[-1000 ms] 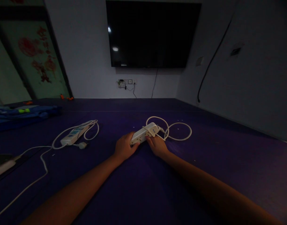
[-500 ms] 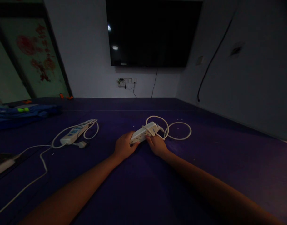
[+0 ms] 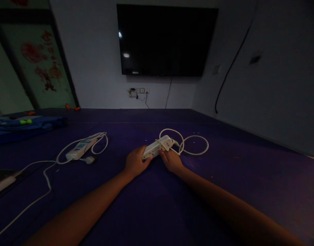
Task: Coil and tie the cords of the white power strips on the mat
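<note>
A white power strip (image 3: 154, 147) lies slanted between my hands, its socket side turned toward me. My left hand (image 3: 135, 162) grips its near left end, with the thumb along the front. At the right part of the strip, my right hand (image 3: 172, 160) is closed on it, the thumb near the sockets and the other fingers partly hidden. Its white cord (image 3: 196, 154) crosses over the strip's far end and spreads in loops on the purple floor (image 3: 157, 212) to the right.
A second power strip (image 3: 80, 150) with a coiled white cord and a plug (image 3: 90, 160) lies at left. Another white strip (image 3: 4, 185) sits at the left edge. Blue cloth (image 3: 31, 126) lies behind. A television (image 3: 167, 41) hangs on the wall above outlets (image 3: 141, 90).
The camera view has tilted slightly, so everything sits a little lower. Both hands keep their hold on the power strip, which has hardly moved.
</note>
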Demonstrator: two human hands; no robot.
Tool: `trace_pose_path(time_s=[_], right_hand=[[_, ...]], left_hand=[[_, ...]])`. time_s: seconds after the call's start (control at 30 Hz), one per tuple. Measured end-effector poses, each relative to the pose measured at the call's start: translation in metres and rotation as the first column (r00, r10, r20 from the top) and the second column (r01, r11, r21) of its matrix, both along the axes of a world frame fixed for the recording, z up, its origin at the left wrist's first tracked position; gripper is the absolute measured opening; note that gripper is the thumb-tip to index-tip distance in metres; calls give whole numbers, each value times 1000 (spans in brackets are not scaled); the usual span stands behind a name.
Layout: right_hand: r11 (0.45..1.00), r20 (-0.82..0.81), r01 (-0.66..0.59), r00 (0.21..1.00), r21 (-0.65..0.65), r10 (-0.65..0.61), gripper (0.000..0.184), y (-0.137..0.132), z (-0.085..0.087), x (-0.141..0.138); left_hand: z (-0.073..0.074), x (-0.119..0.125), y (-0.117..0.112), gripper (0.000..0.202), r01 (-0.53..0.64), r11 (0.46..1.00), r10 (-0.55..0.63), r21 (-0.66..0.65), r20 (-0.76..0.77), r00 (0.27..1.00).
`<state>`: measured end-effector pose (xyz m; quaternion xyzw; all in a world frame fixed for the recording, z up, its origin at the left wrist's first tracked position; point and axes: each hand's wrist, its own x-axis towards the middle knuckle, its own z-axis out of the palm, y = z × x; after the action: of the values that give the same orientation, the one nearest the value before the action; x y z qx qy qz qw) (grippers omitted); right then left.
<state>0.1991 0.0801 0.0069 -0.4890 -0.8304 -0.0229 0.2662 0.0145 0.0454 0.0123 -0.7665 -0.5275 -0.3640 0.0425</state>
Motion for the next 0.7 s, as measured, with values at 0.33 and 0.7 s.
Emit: trace_pose_path(time_s=[0.33, 0.7], right_hand=[[1000, 18, 10, 1000, 1, -10, 45, 1, -1, 0], [1000, 54, 15, 998, -16, -14, 46, 1, 1, 0]], left_hand=[[2, 1, -2, 40, 6, 1000, -6, -14, 2, 1000], [3, 0, -2, 39, -6, 1000, 6, -2, -11, 1000]])
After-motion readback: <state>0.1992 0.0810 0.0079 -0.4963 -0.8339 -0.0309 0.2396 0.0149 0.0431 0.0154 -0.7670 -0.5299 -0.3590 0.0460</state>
